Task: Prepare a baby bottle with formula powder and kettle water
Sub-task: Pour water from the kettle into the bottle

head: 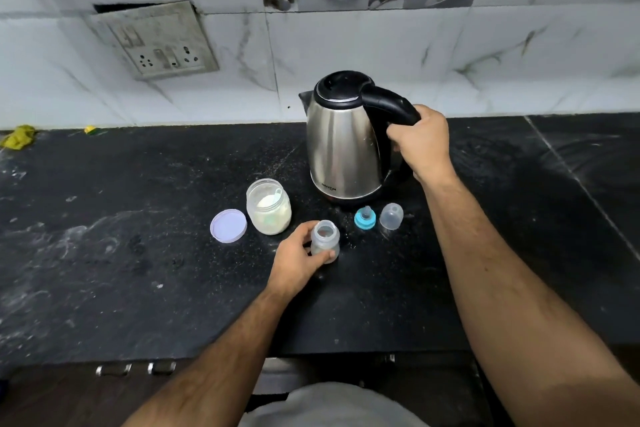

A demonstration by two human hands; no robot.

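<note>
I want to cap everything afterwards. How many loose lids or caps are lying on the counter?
3: the jar lid left of the jar, the blue teat ring and the clear cap in front of the kettle.

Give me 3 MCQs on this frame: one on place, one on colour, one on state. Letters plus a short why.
1. Where does the jar lid lie?
A. on the jar
B. on the counter left of the formula jar
C. behind the kettle

2. What colour is the ring of the bottle nipple?
A. blue
B. red
C. yellow

3. What is the right hand doing?
A. resting flat on the counter
B. holding the clear cap
C. gripping the kettle handle

Key: 1 B, the lid lies flat beside the open jar. 2 A, the ring shows blue next to the clear cap. 3 C, its fingers curl round the black handle while the left hand holds the baby bottle.
</note>
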